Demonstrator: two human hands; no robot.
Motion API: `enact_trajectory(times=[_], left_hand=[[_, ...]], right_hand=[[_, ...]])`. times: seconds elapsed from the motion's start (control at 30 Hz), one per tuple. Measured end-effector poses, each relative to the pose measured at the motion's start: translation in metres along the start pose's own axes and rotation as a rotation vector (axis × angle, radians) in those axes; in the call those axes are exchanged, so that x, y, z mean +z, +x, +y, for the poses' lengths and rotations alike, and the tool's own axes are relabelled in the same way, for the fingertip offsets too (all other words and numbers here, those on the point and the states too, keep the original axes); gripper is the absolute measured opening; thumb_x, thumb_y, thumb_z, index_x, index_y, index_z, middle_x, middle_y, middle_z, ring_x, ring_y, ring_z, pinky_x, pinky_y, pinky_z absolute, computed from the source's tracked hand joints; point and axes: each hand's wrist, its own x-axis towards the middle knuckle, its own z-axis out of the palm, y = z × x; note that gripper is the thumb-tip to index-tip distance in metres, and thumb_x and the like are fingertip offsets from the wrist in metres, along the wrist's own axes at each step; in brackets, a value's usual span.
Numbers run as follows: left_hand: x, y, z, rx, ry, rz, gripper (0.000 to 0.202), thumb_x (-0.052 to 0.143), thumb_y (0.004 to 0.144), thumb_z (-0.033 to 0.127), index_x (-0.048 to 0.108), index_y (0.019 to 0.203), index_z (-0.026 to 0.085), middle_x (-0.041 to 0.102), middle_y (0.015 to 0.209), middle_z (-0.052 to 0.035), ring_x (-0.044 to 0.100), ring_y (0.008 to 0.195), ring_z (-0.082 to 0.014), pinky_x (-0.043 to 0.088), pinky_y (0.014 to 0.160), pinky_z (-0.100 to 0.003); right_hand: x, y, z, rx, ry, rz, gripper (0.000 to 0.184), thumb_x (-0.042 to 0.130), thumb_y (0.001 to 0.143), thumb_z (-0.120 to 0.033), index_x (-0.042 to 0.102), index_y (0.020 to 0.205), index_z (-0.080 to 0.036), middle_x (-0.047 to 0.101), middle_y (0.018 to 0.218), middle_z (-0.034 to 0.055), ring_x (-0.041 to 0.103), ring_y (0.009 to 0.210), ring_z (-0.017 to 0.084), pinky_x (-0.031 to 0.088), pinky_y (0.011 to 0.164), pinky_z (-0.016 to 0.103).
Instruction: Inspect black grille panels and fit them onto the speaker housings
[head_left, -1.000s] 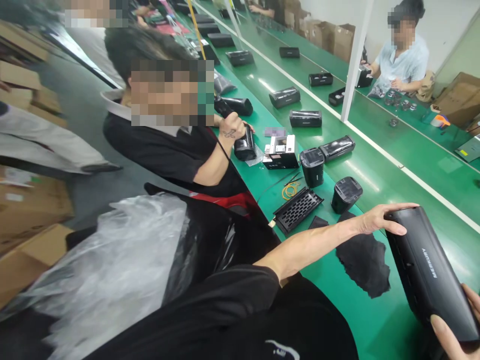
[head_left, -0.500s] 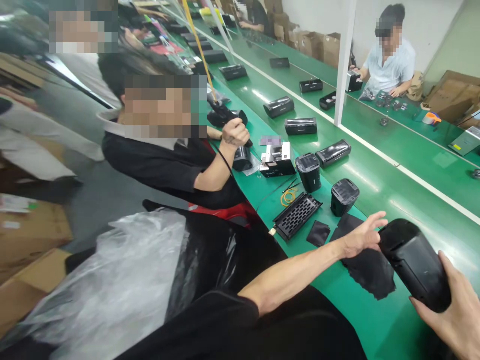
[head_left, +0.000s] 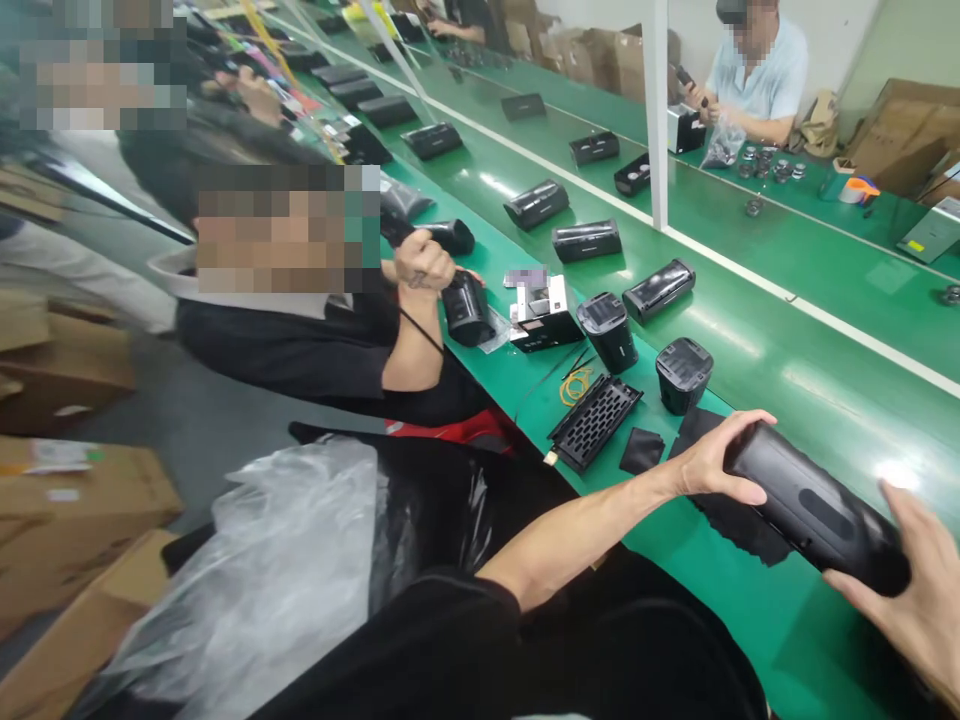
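I hold a long black speaker housing [head_left: 814,505] between both hands above the green belt [head_left: 787,330]. My left hand [head_left: 712,458] wraps its fingers round the housing's near end. At the lower right, my right hand [head_left: 911,575] cups the far end, fingers curled under it. A black cloth [head_left: 742,520] lies on the belt right under the housing. Two upright black end caps [head_left: 682,372] stand just beyond my left hand, with a perforated black grille [head_left: 595,422] to their left.
A co-worker in black sits to my left and presses a tool onto a black part [head_left: 466,308]. Several black speaker bodies [head_left: 586,240] lie along the belt. Another person works across the line by a white post [head_left: 657,110]. A plastic bag [head_left: 285,560] and cardboard boxes [head_left: 67,490] are at left.
I have turned the housing so that a different side faces up. My left hand came off it, fingers spread, and has closed round its near end again. My right hand shifted along the far end.
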Motion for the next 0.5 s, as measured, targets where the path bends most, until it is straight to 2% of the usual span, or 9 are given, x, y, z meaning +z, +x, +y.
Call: enact_trajectory(times=[0.03, 0.1, 0.2, 0.3, 0.4, 0.5], left_hand=[[-0.002, -0.001, 0.000, -0.026, -0.048, 0.013, 0.105, 0.097, 0.056, 0.051, 0.055, 0.149, 0.026, 0.056, 0.144, -0.0112, 0.056, 0.129, -0.0354, 0.044, 0.115, -0.048], [-0.006, -0.002, 0.001, -0.064, -0.100, 0.007, 0.104, 0.096, 0.057, 0.050, 0.054, 0.149, 0.027, 0.058, 0.140, -0.0099, 0.059, 0.123, -0.0324, 0.047, 0.109, -0.045], [-0.006, -0.002, 0.001, -0.087, -0.114, 0.003, 0.101, 0.097, 0.055, 0.046, 0.057, 0.145, 0.026, 0.058, 0.137, -0.0090, 0.059, 0.118, -0.0301, 0.048, 0.105, -0.041], [-0.002, 0.002, -0.006, -0.120, -0.188, 0.021, 0.099, 0.096, 0.054, 0.044, 0.058, 0.143, 0.027, 0.061, 0.128, -0.0070, 0.060, 0.111, -0.0274, 0.049, 0.100, -0.039], [0.001, 0.008, -0.016, -0.192, -0.251, 0.046, 0.093, 0.094, 0.056, 0.043, 0.058, 0.140, 0.026, 0.062, 0.116, -0.0043, 0.059, 0.105, -0.0243, 0.048, 0.098, -0.037], [0.000, 0.011, -0.022, -0.260, -0.245, 0.008, 0.091, 0.092, 0.058, 0.041, 0.057, 0.141, 0.026, 0.062, 0.116, -0.0037, 0.059, 0.105, -0.0235, 0.046, 0.099, -0.037]], right_hand=[[0.001, -0.006, 0.009, 0.078, 0.073, 0.020, 0.116, 0.082, 0.068, -0.074, 0.039, 0.163, -0.024, 0.048, 0.159, 0.0189, 0.045, 0.145, 0.047, 0.040, 0.113, 0.062], [0.007, -0.018, 0.019, 0.237, 0.272, 0.022, 0.123, 0.084, 0.065, -0.075, 0.034, 0.164, -0.022, 0.046, 0.161, 0.0206, 0.045, 0.144, 0.047, 0.040, 0.113, 0.061], [0.023, -0.031, 0.012, 0.348, 0.497, 0.097, 0.113, 0.085, 0.066, -0.071, 0.041, 0.157, -0.022, 0.054, 0.153, 0.0182, 0.053, 0.133, 0.045, 0.042, 0.108, 0.057], [0.035, -0.034, -0.007, 0.383, 0.459, 0.233, 0.097, 0.085, 0.066, -0.069, 0.054, 0.145, -0.022, 0.058, 0.143, 0.0148, 0.057, 0.122, 0.042, 0.043, 0.103, 0.053], [0.042, -0.033, -0.016, 0.442, 0.473, 0.218, 0.091, 0.079, 0.070, -0.072, 0.056, 0.143, -0.021, 0.057, 0.137, 0.0126, 0.056, 0.116, 0.038, 0.045, 0.098, 0.050], [0.045, -0.035, -0.015, 0.486, 0.531, 0.172, 0.092, 0.077, 0.072, -0.072, 0.053, 0.146, -0.021, 0.054, 0.138, 0.0125, 0.055, 0.116, 0.036, 0.046, 0.097, 0.048]])
